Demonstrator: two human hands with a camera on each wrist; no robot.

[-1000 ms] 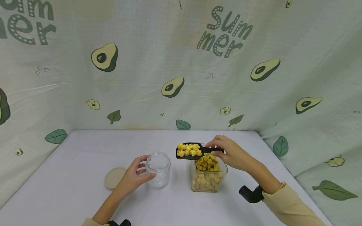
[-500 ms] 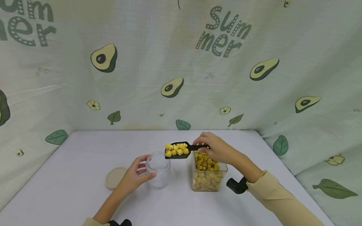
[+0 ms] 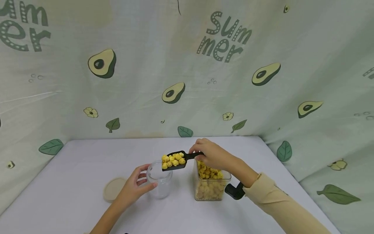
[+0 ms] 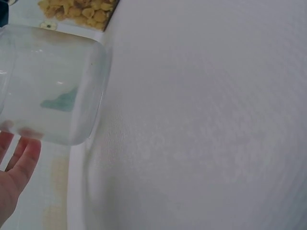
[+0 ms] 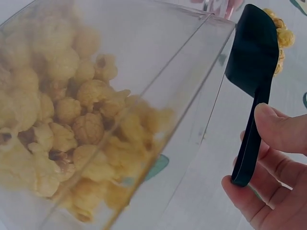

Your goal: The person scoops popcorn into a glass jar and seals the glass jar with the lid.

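My left hand (image 3: 135, 184) holds a clear jar (image 3: 160, 189) by its side, thumb in front and fingers behind. The jar stands upright and uncovered, with nothing visible inside. In the left wrist view the fingertips meet the wall of the jar (image 4: 53, 91). My right hand (image 3: 214, 155) pinches the handle of a black scoop (image 3: 192, 155) between thumb and fingers. Yellow popcorn (image 3: 173, 160) heaps the scoop, whose front end overlaps the right side of the jar's mouth in the head view. The right wrist view shows the underside of the scoop (image 5: 252, 50).
A clear square container (image 3: 208, 191) of popcorn stands right of the jar, below my right forearm. A round beige lid (image 3: 112, 191) lies left of the jar, partly behind my left hand. A patterned cloth (image 3: 140, 107) hangs behind the white table (image 3: 73, 195).
My right hand has carried the loaded scoop left from above the popcorn container to the jar's mouth, its front end now dipping slightly. My left hand keeps its hold on the jar.
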